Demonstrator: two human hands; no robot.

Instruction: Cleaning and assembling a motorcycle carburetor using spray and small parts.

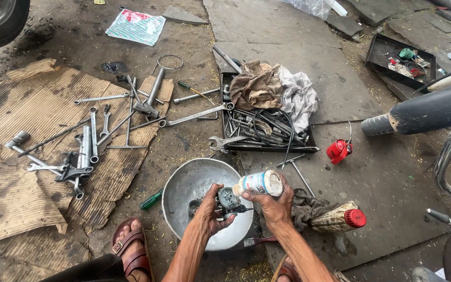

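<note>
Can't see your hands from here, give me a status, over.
Left hand grips small metal engine part over metal bowl. Right hand holds white bottle, tilted toward part. Nothing between them.

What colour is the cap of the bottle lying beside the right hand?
Red cap, seen in the head view.

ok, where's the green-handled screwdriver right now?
Head view, lower left of centre: the green-handled screwdriver lies on the ground just left of the metal bowl, beside the cardboard edge.
</note>
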